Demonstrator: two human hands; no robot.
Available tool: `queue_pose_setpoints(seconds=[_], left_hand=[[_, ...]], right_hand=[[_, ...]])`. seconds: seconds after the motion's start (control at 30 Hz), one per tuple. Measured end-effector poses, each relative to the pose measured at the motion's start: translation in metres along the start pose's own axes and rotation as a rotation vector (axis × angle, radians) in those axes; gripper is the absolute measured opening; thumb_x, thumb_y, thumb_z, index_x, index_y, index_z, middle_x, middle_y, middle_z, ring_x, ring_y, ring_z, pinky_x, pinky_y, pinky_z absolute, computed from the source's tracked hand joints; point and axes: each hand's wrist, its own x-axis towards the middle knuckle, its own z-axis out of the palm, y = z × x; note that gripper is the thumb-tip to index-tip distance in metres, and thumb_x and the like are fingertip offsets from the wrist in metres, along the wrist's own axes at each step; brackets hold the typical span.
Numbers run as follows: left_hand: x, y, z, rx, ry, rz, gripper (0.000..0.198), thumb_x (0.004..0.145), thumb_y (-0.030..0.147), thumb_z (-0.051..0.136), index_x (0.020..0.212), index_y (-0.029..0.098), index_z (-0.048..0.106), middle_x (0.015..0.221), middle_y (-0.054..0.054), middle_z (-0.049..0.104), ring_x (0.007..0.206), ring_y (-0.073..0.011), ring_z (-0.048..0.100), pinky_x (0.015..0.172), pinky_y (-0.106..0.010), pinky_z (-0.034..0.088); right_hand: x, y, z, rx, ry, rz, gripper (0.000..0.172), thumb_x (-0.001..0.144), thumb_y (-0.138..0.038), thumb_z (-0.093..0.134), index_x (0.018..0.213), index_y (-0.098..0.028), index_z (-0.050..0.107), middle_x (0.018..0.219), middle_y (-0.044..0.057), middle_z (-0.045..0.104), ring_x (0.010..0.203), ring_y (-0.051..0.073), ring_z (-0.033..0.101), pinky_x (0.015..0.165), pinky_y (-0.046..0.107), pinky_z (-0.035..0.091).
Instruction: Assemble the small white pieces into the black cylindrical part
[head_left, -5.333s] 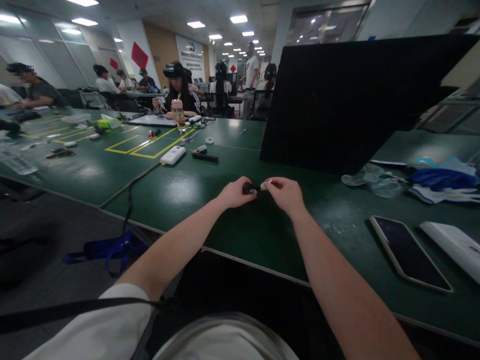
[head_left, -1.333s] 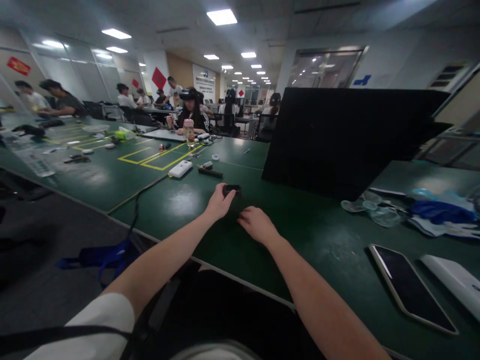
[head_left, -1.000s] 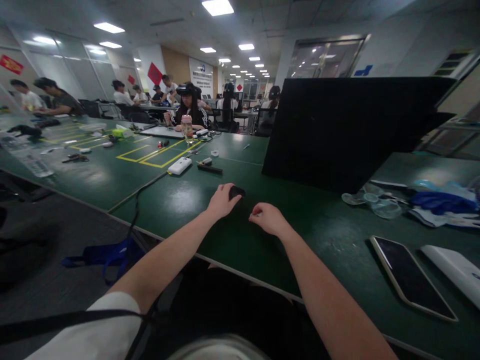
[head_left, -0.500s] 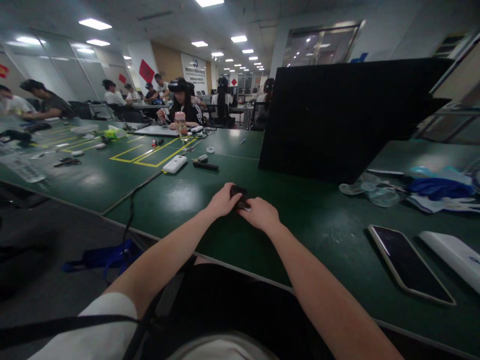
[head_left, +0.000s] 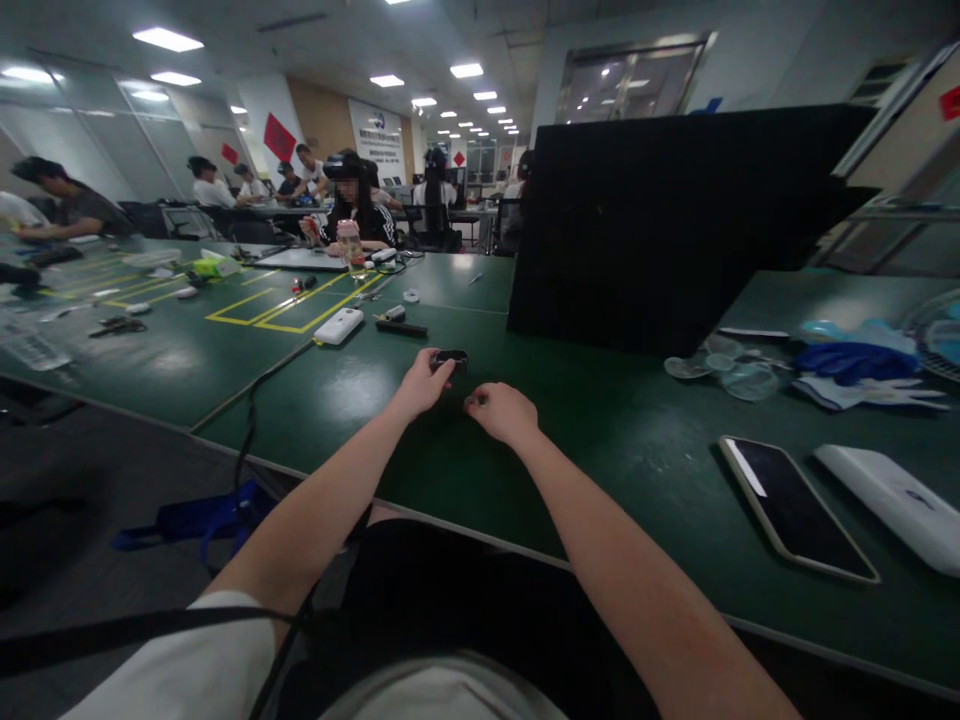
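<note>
My left hand is closed around a small black oblong object with a paler rim, held just over the green table. What kind of object it is, I cannot make out. A short gap to the right separates it from my right hand, whose fingertips are pinched on a tiny dark piece, mostly hidden by the fingers. Beyond my left hand lie a long black bar-shaped item and a white power bank with a cable running off it.
A large black panel stands at the back right. On the right are a phone, a white device, clear plastic pieces and blue-and-white gloves. A person with a headset sits across, behind a bottle.
My hands have parted: the left has moved left and away with the black object, while the right has kept a tiny piece. The view has shifted slightly.
</note>
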Motion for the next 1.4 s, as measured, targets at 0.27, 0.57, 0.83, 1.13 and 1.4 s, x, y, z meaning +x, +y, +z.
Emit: queue_pose_setpoints(seconds=[0.27,0.57,0.83,1.13,1.4], left_hand=[[-0.016,0.005,-0.003,0.354,-0.087,0.212,0.050,0.083,0.032,0.070,0.131,0.025,0.054,0.112,-0.009,0.073,0.098,-0.0242,0.071,0.091,-0.040,0.054],[-0.023,0.013,0.001,0.350,-0.240,0.345,0.052,0.078,0.025,0.069,0.128,0.026,0.056,0.106,-0.003,0.073,0.085,-0.0183,0.069,0.080,-0.033,0.055],[-0.030,0.020,-0.001,0.356,-0.290,0.345,0.047,0.079,0.036,0.070,0.123,0.026,0.059,0.098,-0.002,0.072,0.081,-0.0181,0.068,0.077,-0.032,0.054],[-0.033,0.026,-0.001,0.305,-0.355,0.376,0.049,0.077,0.041,0.074,0.121,0.024,0.061,0.102,-0.002,0.072,0.087,-0.0181,0.068,0.082,-0.033,0.055],[-0.032,0.023,-0.001,0.331,-0.361,0.413,0.050,0.077,0.041,0.073,0.123,0.023,0.061,0.099,-0.002,0.071,0.084,-0.0180,0.067,0.081,-0.033,0.055]], right_hand=[[-0.011,0.016,-0.025,0.347,0.025,-0.019,0.028,0.092,-0.044,0.060,0.106,-0.025,0.075,0.099,0.004,0.075,0.082,0.018,0.066,0.070,0.030,0.049],[-0.016,0.000,-0.021,0.100,0.087,-0.087,0.029,0.092,-0.052,0.060,0.105,-0.028,0.071,0.096,0.002,0.076,0.085,0.020,0.068,0.068,0.031,0.048],[-0.020,0.003,-0.027,-0.020,0.165,-0.139,0.031,0.096,-0.052,0.055,0.099,-0.027,0.074,0.103,0.006,0.072,0.089,0.022,0.064,0.069,0.032,0.045],[-0.014,0.008,-0.022,-0.006,0.179,-0.152,0.025,0.092,-0.046,0.063,0.108,-0.028,0.070,0.109,0.005,0.066,0.085,0.019,0.062,0.065,0.032,0.044],[-0.007,0.019,-0.021,0.127,0.172,0.029,0.040,0.081,-0.059,0.072,0.098,-0.023,0.068,0.098,0.006,0.071,0.082,0.021,0.063,0.063,0.030,0.045]])
